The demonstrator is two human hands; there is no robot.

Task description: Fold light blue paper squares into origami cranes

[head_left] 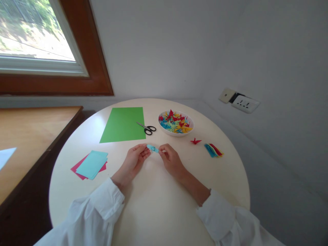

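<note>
Both hands meet over the middle of the round cream table (153,212), white sleeves pushed up at the wrists: the left hand (133,160) has its fingers curled in and pinches the left end of a small light-blue paper piece (153,148) between thumb and fingertips, and the right hand (171,160), likewise closed to a pinch, grips the piece's right end. The piece sits between the two hands, just above the tabletop, though whether it touches the surface cannot be told. Far and left of the hands a large green sheet (123,124) lies flat on the table. Near the left edge is a loose stack of sheets (91,164), cyan on top and pink beneath. A white bowl (176,134) stands far and slightly right of the hands, filled with small folded paper figures in red, blue, yellow and green. Black-handled scissors (147,128) lie between the green sheet and the bowl, the blades resting on the sheet's right edge. Right of the right hand lies a bundle of coloured paper pieces (213,150), and just beyond it, nearer the bowl, a small red paper crane (195,140).
</note>
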